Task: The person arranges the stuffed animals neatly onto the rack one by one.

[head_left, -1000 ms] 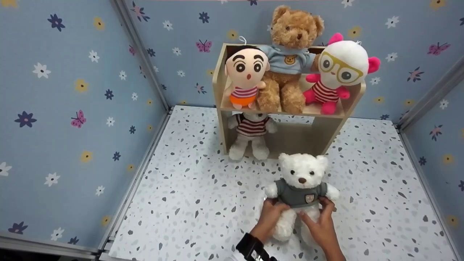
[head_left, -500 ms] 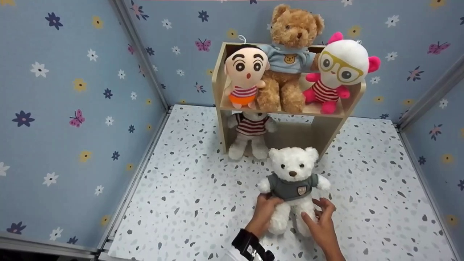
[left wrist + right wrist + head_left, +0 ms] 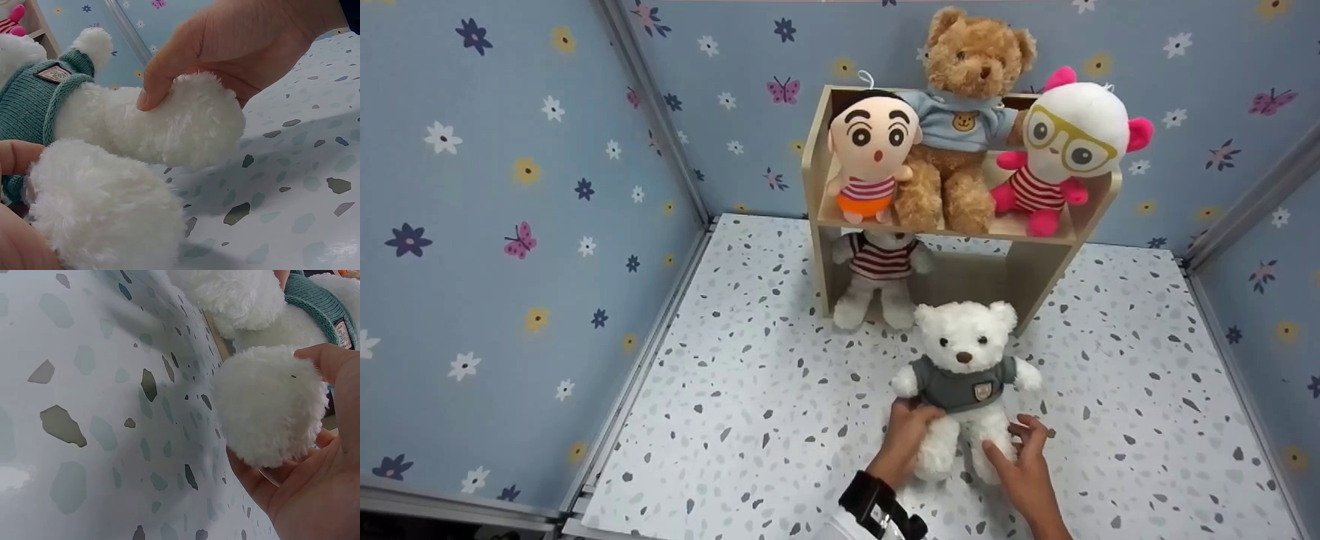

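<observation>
A white teddy bear (image 3: 962, 375) in a dark knitted sweater with a small badge sits upright on the speckled surface, just in front of the shelf. My left hand (image 3: 906, 442) grips it at the hip and upper leg on the image's left side. On the other side my right hand (image 3: 1027, 465) holds the other leg, its thumb on top. Up close in the left wrist view, the right thumb (image 3: 154, 84) presses into the fur of that leg. In the right wrist view, right-hand fingers (image 3: 256, 486) pass under the furry foot (image 3: 270, 405).
Behind stands a two-tier wooden shelf (image 3: 817, 180). Its top tier bears a boy doll (image 3: 877, 142), a brown bear (image 3: 960, 127) and a pink-eared plush (image 3: 1057, 150). Below sits a bear in a striped sweater (image 3: 881, 262), its head partly hidden. Flower-patterned walls (image 3: 510, 285) enclose the surface.
The white bear has moved slightly left and back towards the shelf, the left hand going with it. The right hand has slid from its side down to the leg. Over the last half second little moved.
</observation>
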The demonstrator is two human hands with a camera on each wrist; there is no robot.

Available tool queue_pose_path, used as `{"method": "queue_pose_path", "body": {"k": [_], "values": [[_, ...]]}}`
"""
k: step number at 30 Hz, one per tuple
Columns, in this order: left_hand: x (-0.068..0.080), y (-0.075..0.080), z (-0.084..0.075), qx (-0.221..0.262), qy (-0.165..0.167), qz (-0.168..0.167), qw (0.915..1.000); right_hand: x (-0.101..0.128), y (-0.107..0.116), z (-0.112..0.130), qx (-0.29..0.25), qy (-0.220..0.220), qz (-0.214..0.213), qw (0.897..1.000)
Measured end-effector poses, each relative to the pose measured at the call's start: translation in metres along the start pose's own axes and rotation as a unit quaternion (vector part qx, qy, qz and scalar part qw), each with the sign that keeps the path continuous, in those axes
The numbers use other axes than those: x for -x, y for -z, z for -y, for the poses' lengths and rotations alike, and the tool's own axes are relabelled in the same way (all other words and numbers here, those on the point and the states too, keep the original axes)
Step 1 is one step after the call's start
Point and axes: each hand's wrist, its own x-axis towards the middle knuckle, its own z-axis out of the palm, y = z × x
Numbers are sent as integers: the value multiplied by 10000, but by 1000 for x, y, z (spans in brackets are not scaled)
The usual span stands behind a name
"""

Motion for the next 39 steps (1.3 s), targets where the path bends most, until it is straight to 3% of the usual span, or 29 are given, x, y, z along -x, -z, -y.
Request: {"method": "queue_pose_path", "body": {"k": [15, 29, 39], "values": [[-12, -2, -7, 68, -455, -27, 9989, 1, -2, -2, -131, -227, 224, 9994], [-22, -1, -17, 236, -282, -96, 9993, 0, -5, -9, 215, -500, 342, 9979], [-35, -3, -30, 150, -662, -151, 9976, 0, -5, -16, 423, -785, 548, 9945]]}}
